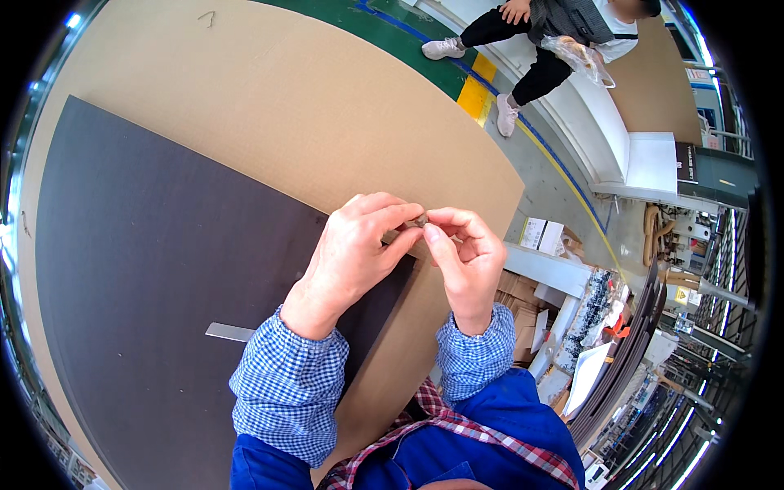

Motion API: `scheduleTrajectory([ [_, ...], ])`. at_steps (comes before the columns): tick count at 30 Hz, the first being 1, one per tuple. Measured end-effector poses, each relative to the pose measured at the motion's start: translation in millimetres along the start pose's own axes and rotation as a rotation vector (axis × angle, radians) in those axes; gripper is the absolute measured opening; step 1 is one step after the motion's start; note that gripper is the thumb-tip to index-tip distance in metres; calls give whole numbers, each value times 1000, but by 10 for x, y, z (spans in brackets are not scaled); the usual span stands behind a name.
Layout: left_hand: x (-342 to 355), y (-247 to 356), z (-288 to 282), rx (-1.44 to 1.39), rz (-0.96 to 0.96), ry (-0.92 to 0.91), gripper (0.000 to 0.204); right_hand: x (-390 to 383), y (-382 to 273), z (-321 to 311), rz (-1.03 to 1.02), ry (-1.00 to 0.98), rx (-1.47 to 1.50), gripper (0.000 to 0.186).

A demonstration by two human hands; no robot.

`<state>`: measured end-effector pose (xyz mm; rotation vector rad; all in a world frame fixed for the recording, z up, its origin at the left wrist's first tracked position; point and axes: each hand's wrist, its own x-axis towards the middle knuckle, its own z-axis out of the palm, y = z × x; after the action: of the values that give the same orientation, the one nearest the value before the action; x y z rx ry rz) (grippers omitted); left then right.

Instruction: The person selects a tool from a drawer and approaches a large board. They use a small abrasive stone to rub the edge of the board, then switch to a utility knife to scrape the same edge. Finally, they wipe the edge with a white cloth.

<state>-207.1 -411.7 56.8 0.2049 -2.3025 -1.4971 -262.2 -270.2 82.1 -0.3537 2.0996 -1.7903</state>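
Observation:
My left hand [351, 249] and my right hand [467, 263] meet over the corner of a dark grey-brown panel [163, 237]. Between their fingertips is a small brownish lump [419, 220], pinched by thumb and forefinger on both sides. What it is made of is too small to tell. The panel lies flat on a larger tan cardboard sheet [278, 90]. A thin, flat metal strip [229, 331] rests on the panel, its right end hidden by my left sleeve.
A person [572, 37] sits beyond the sheet at the upper right, with a clear plastic bag. A white box [541, 235] and stacked cardboard [516, 294] stand right of my hands. Several long dark panels [633, 351] lean at the right. A bent scrap [207, 16] lies far on the sheet.

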Motion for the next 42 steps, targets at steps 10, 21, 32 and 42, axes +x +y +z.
scheduleTrajectory([
  [10,-29,-28,25,37,42,39,20,-1,45,-36,64,-53,130,14],
  [21,-26,-34,23,104,107,18,16,9,122,-28,101,-66,151,13],
  [32,-34,-54,37,118,138,68,13,42,168,-36,144,-87,174,13],
  [42,-9,-81,38,174,43,167,13,-83,90,-124,71,24,24,8],
])
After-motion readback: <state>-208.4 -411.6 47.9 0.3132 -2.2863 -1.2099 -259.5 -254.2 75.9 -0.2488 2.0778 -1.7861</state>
